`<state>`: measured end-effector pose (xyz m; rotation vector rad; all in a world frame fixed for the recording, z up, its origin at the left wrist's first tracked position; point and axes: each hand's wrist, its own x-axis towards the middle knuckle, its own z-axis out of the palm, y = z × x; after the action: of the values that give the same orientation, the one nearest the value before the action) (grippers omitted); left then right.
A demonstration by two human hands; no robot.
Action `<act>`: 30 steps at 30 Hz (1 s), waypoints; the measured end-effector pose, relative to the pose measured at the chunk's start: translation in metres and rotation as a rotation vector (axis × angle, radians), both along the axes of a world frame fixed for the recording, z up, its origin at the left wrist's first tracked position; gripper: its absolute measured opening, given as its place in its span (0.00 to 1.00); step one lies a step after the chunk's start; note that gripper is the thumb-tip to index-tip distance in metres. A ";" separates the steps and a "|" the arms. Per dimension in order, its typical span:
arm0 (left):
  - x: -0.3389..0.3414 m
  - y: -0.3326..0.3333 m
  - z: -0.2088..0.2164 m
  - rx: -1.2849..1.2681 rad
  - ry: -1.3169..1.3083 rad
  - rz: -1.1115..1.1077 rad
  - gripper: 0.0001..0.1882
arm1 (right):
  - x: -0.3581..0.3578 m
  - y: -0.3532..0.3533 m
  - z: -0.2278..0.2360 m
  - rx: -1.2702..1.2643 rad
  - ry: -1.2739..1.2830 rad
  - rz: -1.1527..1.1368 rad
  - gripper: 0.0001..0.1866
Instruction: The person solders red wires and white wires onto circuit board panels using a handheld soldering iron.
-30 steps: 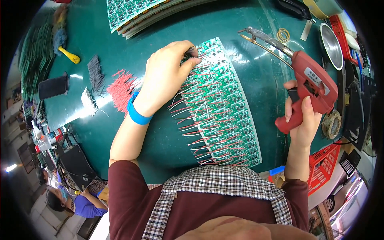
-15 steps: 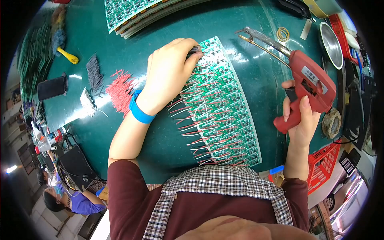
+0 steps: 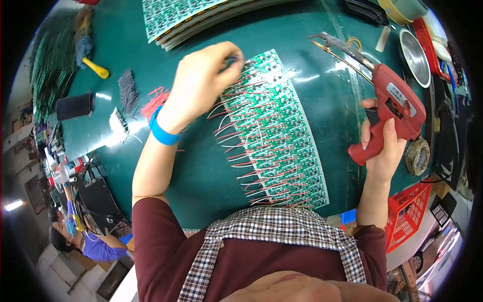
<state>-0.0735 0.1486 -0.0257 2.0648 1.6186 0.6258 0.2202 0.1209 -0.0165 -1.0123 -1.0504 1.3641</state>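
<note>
My right hand (image 3: 386,156) is wrapped round the grip of a red soldering gun (image 3: 398,98). Its metal tip and thin feed tube point toward the far left, in the air right of the circuit board panel. That green panel (image 3: 287,131) lies in front of me, with rows of red and white wires (image 3: 236,151) sticking out over its left edge. At the panel's far left corner, my left hand (image 3: 204,75), a blue band on its wrist, pinches what look like dark wires; blur and the fingers partly hide them.
Left of my forearm lie piles of red wires (image 3: 153,103), dark wires (image 3: 129,90) and white wires (image 3: 118,125), near a black phone (image 3: 74,106) and a yellow-handled brush (image 3: 95,68). Stacked panels (image 3: 176,20) stand at the back. A metal bowl (image 3: 415,58) sits far right. Another person works at left.
My left hand has drawn back leftward from the panel's far edge, covering more of the red wire pile. The soldering gun has shifted slightly right in my right hand.
</note>
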 end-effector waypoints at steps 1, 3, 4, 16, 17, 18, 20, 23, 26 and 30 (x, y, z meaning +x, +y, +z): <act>-0.007 -0.006 0.009 -0.102 -0.086 0.116 0.07 | 0.000 -0.001 0.001 0.009 -0.014 -0.005 0.22; -0.021 -0.017 0.024 -0.142 -0.122 0.211 0.07 | 0.002 -0.003 0.002 0.020 -0.035 -0.017 0.22; -0.031 -0.024 0.029 -0.176 -0.068 0.237 0.06 | 0.003 -0.003 0.002 0.014 -0.049 -0.024 0.23; -0.052 -0.050 0.021 -0.165 -0.118 0.370 0.05 | -0.002 -0.001 0.000 -0.004 -0.075 -0.004 0.23; -0.043 -0.041 0.023 -0.185 -0.100 0.331 0.05 | -0.002 -0.001 0.000 0.000 -0.081 -0.008 0.23; -0.034 -0.033 0.022 -0.205 -0.082 0.292 0.06 | -0.003 -0.002 0.001 -0.003 -0.080 -0.007 0.23; -0.020 -0.021 0.014 -0.157 -0.034 0.234 0.06 | -0.003 -0.002 0.001 -0.011 -0.077 -0.014 0.23; -0.004 -0.007 0.002 -0.183 0.020 0.199 0.07 | -0.001 -0.002 0.001 -0.005 -0.061 -0.013 0.23; 0.011 -0.007 -0.005 0.057 0.135 0.116 0.07 | -0.001 -0.003 0.001 -0.002 -0.064 -0.017 0.22; 0.022 -0.001 -0.013 0.122 0.179 0.090 0.06 | -0.001 -0.001 0.000 -0.010 -0.057 -0.023 0.22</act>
<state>-0.0515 0.1478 -0.0385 2.1991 1.8236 0.5981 0.2194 0.1194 -0.0162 -1.0731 -1.0719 1.3297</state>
